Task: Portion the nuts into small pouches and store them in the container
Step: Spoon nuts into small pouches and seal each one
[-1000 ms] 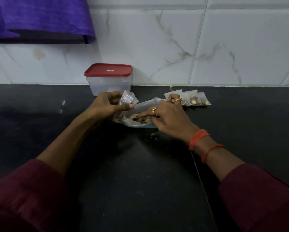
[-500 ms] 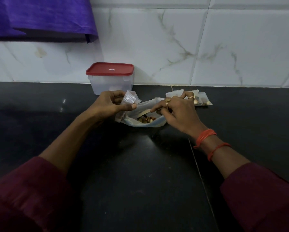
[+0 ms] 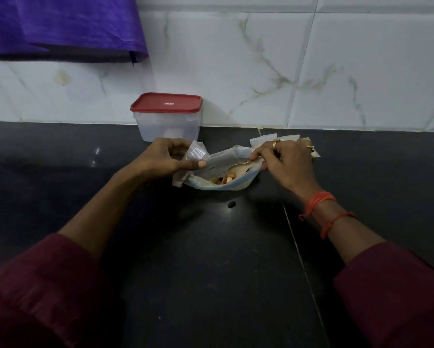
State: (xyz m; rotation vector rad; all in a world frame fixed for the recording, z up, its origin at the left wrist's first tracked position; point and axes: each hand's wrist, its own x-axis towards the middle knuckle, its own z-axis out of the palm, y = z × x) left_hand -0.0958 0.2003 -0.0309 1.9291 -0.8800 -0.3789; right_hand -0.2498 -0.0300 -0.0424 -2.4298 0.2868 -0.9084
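I saw the left hand (image 3: 165, 160) pinching a small pouch (image 3: 197, 153) at the nut bag (image 3: 226, 185) mouth, likely ready for filling. The right hand (image 3: 285, 163) gripped what looked like a spoon (image 3: 238, 167) above the nuts (image 3: 223, 179) inside. The container (image 3: 167, 124) sat lidded behind, on the surface (image 3: 210, 259).

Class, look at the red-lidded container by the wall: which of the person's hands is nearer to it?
Left. The left hand, pinching a small pouch, is just in front of the container; the right hand, holding a spoon, is farther off to its right.
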